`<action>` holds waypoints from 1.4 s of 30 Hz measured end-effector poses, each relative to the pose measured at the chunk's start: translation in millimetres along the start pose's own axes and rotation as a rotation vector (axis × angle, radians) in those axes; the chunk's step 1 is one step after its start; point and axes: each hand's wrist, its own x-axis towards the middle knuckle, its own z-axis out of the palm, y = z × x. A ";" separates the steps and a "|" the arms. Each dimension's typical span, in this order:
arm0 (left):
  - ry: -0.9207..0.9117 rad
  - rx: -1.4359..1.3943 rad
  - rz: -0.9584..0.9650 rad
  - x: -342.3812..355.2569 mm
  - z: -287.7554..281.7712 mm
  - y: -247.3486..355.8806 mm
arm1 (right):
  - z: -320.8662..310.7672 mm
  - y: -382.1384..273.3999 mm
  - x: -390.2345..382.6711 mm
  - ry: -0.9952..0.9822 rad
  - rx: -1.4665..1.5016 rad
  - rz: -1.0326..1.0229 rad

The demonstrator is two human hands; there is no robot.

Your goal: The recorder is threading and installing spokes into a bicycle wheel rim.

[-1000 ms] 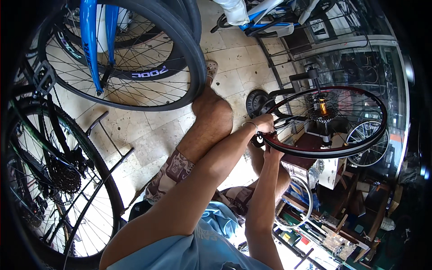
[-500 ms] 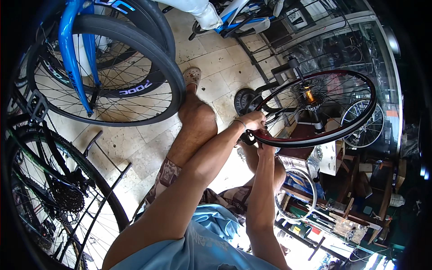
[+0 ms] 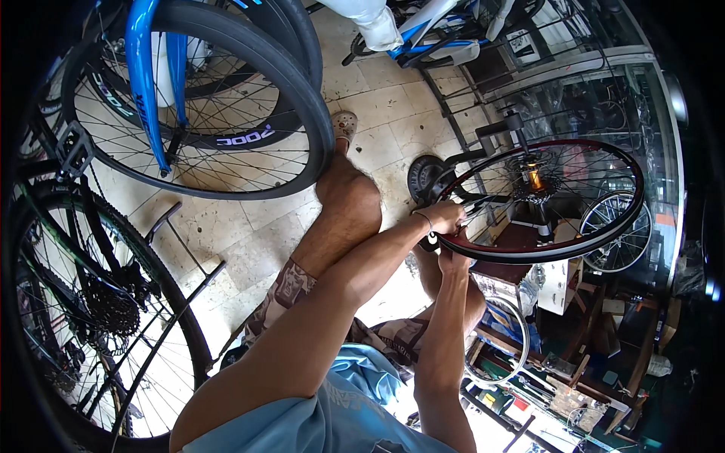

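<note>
A bicycle wheel with a dark red and black rim lies tilted in front of me on the right. A gold hub with a cassette sits at its middle, held by the dark arms of a stand. My left hand, a band at its wrist, is closed at the wheel's near-left edge, among the rim and spokes. Just below it, my right hand grips the same part of the rim from underneath. Its fingertips are partly hidden, and any small tool there cannot be made out.
At left stand a blue fork with a black-tyred wheel and another bicycle's rear wheel. A round black base rests on the tiled floor. Right are a glass cabinet, a spoked wheel and a cluttered workbench.
My view has shifted, so the scene sits farther right in the picture. Both hands stay at the same edge of the wheel, with small finger movements.
</note>
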 end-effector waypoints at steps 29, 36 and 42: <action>0.204 -0.152 -0.160 7.8 14.9 -25.6 | -5.7 4.7 15.3 0.058 -0.268 -0.043; 0.511 -0.544 -0.157 9.2 2.7 -23.3 | 2.3 -0.3 -0.2 0.004 -0.255 -0.030; 0.459 -0.512 -0.352 9.1 -3.6 -31.0 | -13.9 -1.1 11.4 0.039 -0.284 -0.079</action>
